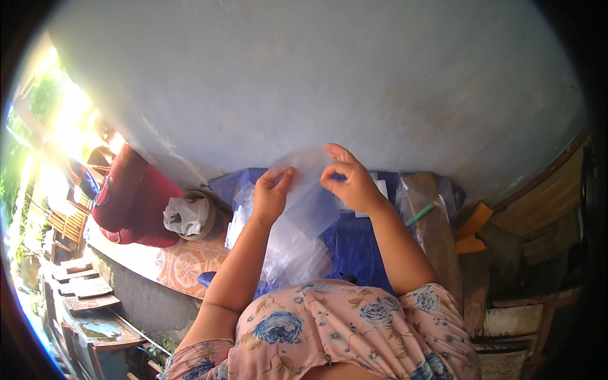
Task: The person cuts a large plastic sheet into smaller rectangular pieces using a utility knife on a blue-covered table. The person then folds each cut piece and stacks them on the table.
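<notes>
My left hand (274, 190) pinches the left edge of a thin, translucent plastic sheet or bag (308, 204) between thumb and fingers. At the sheet's right side is my right hand (350, 180), its thumb and index finger brought together in a ring and the other fingers raised; whether it grips the plastic cannot be told. Beneath my hands, a heap of clear plastic pieces (294, 251) lies on a blue plastic sheet (356, 242). Right of my right forearm, a green tool or strip (419, 215) lies on a brown board (427, 237) partly covered by clear plastic.
A grey wall (323, 85) stands directly in front. To the left are a bucket (208, 216) with a white plastic bag (185, 216) and a red upholstered seat (137, 204) on patterned tiles (187, 268). An orange-yellow piece (475, 228) lies at the right.
</notes>
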Demonstrator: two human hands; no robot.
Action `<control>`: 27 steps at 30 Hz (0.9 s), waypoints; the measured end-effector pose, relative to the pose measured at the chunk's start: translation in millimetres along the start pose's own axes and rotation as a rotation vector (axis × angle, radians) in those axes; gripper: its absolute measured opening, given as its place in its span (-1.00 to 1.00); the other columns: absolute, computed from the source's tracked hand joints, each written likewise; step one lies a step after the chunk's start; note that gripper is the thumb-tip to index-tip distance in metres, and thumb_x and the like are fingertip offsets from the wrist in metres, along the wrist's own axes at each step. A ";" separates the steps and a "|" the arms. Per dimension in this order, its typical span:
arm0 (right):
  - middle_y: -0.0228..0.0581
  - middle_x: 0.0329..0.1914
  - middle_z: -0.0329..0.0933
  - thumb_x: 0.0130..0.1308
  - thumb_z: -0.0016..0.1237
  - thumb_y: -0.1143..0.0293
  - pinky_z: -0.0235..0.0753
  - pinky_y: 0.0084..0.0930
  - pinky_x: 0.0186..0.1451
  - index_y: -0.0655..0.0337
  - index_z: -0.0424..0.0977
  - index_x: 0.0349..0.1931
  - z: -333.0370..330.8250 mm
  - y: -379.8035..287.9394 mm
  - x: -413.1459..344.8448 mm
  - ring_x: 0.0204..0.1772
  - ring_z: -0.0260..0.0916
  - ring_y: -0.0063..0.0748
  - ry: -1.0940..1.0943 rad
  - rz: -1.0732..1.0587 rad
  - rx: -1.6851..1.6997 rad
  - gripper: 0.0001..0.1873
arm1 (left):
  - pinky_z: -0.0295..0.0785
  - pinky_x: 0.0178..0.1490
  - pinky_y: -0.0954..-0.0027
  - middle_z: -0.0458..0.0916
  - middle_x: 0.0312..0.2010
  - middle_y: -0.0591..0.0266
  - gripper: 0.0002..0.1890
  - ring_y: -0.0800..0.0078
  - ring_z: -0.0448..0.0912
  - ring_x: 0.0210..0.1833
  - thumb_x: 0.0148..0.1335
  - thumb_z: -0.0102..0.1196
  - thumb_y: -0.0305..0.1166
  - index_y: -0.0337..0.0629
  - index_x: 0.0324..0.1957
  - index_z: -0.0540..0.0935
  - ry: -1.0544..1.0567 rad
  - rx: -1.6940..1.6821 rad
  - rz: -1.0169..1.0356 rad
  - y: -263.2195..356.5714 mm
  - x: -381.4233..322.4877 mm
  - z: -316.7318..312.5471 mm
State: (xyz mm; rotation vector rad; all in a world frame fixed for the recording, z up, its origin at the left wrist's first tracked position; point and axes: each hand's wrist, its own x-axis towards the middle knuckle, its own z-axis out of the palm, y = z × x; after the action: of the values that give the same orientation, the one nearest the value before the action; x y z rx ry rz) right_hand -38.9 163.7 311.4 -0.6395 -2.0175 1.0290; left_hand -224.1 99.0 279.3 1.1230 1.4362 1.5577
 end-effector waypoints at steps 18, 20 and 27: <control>-0.39 -0.45 0.43 0.21 -0.04 0.52 0.39 -0.67 -0.38 0.26 0.34 -0.27 70.0 44.8 -8.6 -0.44 0.36 -0.66 0.621 0.027 0.520 -0.89 | 0.37 -0.26 0.59 0.60 -0.34 0.28 -0.84 0.62 0.49 -0.34 0.24 0.03 -0.43 -0.28 -0.19 0.56 0.082 0.058 0.206 -20.5 -20.8 8.5; -0.33 -0.42 0.45 0.17 0.00 0.49 0.42 -0.59 -0.33 0.27 0.36 -0.24 74.7 82.9 -23.8 -0.40 0.41 -0.55 0.537 0.073 0.346 -0.83 | 0.35 -0.29 0.60 0.59 -0.37 0.29 -0.86 0.65 0.46 -0.39 0.24 0.03 -0.43 -0.28 -0.23 0.57 0.176 -0.013 0.218 -24.1 -13.4 -10.3; -0.09 -0.15 0.45 0.01 0.13 0.15 0.40 -0.31 0.05 0.19 0.44 -0.15 105.1 215.9 -154.1 0.03 0.38 -0.10 -0.462 0.845 -0.547 -0.57 | 0.32 -0.27 0.65 0.57 -0.42 0.33 -0.87 0.68 0.44 -0.38 0.24 0.03 -0.44 -0.29 -0.24 0.57 0.406 -0.018 0.249 -21.7 -10.7 -72.2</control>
State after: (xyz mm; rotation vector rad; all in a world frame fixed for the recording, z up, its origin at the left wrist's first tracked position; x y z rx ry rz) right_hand -16.0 126.1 29.5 -1.7889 -2.5133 1.1445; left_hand -288.7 65.6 256.7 1.0453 1.5802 2.0622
